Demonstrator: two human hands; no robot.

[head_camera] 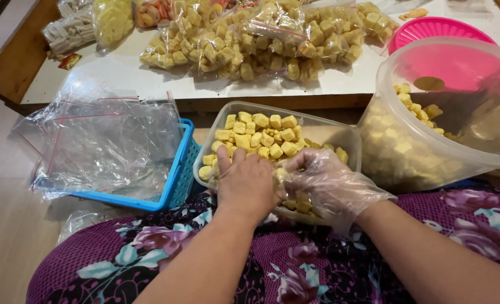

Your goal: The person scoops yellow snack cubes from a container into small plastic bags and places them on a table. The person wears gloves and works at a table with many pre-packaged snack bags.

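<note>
The tub (pixel 340 141) sits on the lap, not on the counter (pixel 148 79), so a push from either hand could tip it and spill snacks (pixel 261 135) onto the floor. The bare left hand (pixel 244 183) lies flat and open on the snacks. The gloved right hand (pixel 323 183), just beside it, curls around a few. More snacks lie just beyond both.

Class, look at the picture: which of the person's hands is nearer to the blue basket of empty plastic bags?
Left. The bare left hand rests in the snack tub beside the blue basket; the gloved right hand lies farther away.
</note>
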